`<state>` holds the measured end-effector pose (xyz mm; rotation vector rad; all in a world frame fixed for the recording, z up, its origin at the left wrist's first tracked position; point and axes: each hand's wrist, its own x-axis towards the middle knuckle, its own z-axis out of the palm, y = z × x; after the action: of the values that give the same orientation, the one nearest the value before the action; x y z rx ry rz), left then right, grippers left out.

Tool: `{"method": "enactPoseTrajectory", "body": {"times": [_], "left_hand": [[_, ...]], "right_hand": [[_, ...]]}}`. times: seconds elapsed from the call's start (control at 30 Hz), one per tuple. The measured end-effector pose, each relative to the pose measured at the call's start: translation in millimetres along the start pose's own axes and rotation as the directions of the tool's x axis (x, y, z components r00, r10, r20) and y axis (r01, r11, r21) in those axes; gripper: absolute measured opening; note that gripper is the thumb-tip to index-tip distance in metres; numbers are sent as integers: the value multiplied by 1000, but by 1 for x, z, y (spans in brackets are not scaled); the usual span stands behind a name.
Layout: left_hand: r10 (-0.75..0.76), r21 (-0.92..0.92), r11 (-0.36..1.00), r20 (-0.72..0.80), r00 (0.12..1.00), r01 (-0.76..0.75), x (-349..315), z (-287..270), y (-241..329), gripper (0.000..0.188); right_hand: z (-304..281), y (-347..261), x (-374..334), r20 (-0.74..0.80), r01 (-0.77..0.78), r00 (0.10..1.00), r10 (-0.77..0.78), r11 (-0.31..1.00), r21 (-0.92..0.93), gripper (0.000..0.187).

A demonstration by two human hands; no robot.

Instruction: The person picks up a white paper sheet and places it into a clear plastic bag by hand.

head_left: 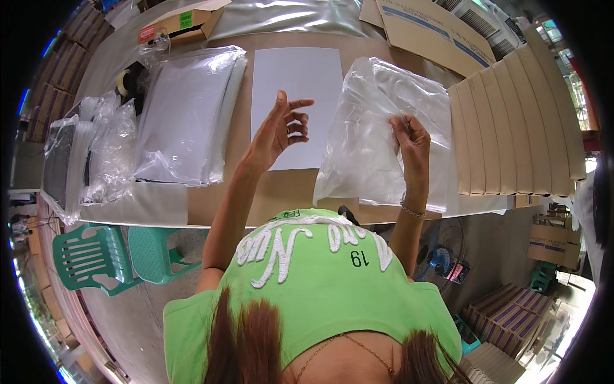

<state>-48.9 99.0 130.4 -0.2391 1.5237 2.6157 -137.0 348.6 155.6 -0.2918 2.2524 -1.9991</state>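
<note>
A plain white sheet point(295, 73) lies flat on brown cardboard point(275, 195) in the middle of the table. Over its lower part hovers my left hand point(280, 131), fingers apart and holding nothing. To the right, my right hand point(411, 136) pinches a clear plastic bag point(361, 128) between thumb and fingers. The bag is creased and spreads over a stack of similar clear bags, its left side lifted slightly. On the left lies a pile of white sheets wrapped in clear plastic point(182, 115).
Crumpled clear plastic packs point(109, 150) and a tape roll point(123, 82) sit at the far left. Tall brown cartons point(515, 128) stand in a row at the right. An opened box point(182, 24) and flattened cardboard point(435, 32) lie at the back. Green plastic chairs point(96, 256) stand below the table's left edge.
</note>
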Motion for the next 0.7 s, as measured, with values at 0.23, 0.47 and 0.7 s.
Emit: {"method": "enactPoseTrajectory", "body": {"times": [0.23, 0.47, 0.7], "left_hand": [[90, 284, 954, 23, 996, -93, -11, 23, -17, 79], [273, 519, 839, -139, 952, -165, -3, 44, -22, 39], [201, 339, 930, -155, 967, -139, -1, 20, -30, 30]], "right_hand": [[1, -9, -8, -82, -1, 997, -10, 992, -127, 15], [2, -1, -10, -96, 66, 992, -84, 982, -175, 17], [-1, -4, -14, -109, 58, 991, -81, 979, -198, 18]]}}
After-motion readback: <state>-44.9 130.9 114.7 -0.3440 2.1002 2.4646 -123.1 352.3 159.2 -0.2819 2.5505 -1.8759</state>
